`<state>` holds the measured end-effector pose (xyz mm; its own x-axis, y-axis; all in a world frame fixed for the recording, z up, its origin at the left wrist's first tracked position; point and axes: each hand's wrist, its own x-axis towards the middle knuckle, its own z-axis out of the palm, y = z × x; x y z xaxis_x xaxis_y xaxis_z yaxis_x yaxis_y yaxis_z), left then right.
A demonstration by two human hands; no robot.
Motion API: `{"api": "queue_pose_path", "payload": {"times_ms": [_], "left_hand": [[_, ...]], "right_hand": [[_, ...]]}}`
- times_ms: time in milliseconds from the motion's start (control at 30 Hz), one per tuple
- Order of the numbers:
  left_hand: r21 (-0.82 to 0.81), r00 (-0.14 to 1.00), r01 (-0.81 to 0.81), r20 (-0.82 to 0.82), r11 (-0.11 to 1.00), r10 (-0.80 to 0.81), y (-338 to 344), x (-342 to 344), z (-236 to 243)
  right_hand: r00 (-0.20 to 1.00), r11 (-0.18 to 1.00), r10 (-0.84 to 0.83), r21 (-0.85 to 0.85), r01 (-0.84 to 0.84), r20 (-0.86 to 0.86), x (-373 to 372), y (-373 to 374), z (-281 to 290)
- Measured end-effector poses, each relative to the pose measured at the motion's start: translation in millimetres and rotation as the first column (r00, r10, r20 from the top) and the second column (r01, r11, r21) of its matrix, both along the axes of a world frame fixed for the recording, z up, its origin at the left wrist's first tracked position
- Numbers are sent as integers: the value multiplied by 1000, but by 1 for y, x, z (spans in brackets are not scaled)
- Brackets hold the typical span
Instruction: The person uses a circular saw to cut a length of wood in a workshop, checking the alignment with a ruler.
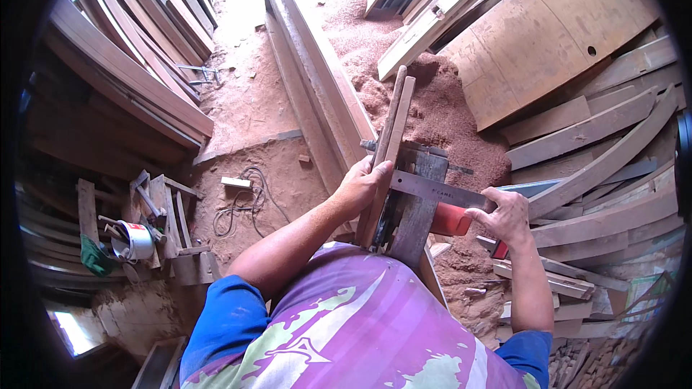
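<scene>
Two narrow wooden strips [401, 122] stand side by side in front of me, slanting away, with my left hand [366, 186] closed around them. Across from them lies a flat steel blade [440, 190] with a hole at its left end, which looks like a try square. Its left end meets the strips beside my left fingers. My right hand [504, 217] pinches the right end, and a red piece [499, 249] shows below the palm. Under the blade is a worn grey metal machine bed [419, 227], with a red part [450, 220] at its right side.
Long timber beams [317, 86] run away ahead, beside a heap of reddish sawdust [432, 104]. Planks [137, 79] lean at left; boards and a plywood sheet [548, 29] fill the right. A white bucket [137, 240] and a loose cable [249, 205] sit at left.
</scene>
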<state>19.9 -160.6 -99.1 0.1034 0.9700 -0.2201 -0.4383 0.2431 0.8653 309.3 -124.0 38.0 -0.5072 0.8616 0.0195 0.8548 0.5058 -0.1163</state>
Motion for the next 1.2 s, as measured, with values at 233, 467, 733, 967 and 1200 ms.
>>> {"api": "queue_pose_path", "payload": {"times_ms": [233,467,733,967,1200], "left_hand": [[-15,1000,0,-5,1000,0,1,0,0],[-23,1000,24,-15,999,-25,2,-1,-3],[-44,1000,-17,-3,999,17,1,-1,-4],[-59,999,12,38,998,-10,1,-3,0],[-56,998,-5,57,998,8,1,-1,-5]], "right_hand": [[1000,1000,2,-7,-2,15,2,2,-2],[1000,1000,-17,-18,17,5,0,1,-2],[1000,1000,1,27,-1,11,-2,0,0],[1000,1000,3,10,-3,5,-3,1,0],[1000,999,-17,-48,17,0,-1,1,-1]]}}
